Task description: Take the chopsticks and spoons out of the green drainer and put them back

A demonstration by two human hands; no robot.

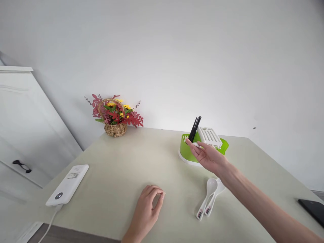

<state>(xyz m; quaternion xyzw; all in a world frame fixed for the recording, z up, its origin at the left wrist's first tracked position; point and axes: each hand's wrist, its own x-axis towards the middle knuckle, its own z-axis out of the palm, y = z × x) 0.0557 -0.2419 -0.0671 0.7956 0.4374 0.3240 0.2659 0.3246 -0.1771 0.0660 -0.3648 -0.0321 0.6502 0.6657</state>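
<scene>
My right hand (206, 157) reaches to the front of a green and white cutlery holder (186, 153). Between its thumb and fingers is a white spoon (197, 145), mostly hidden by the hand. Several black chopsticks (194, 130) stand tilted in the holder's left part, and a white slotted rack (210, 136) sits at its right. My left hand (148, 206) rests on the table, fingers curled and thumb meeting the fingertips, with nothing visible in it. Below my right wrist, two white spoons (210, 190) lie overlapping, labels on their handles.
A wicker basket (115, 130) of artificial flowers stands against the wall at back left. On the left of the pale table (121, 162) lies a white power bank (68, 185) with a cable. A black phone (312, 209) lies at the right edge. A white cabinet (30, 125) stands left.
</scene>
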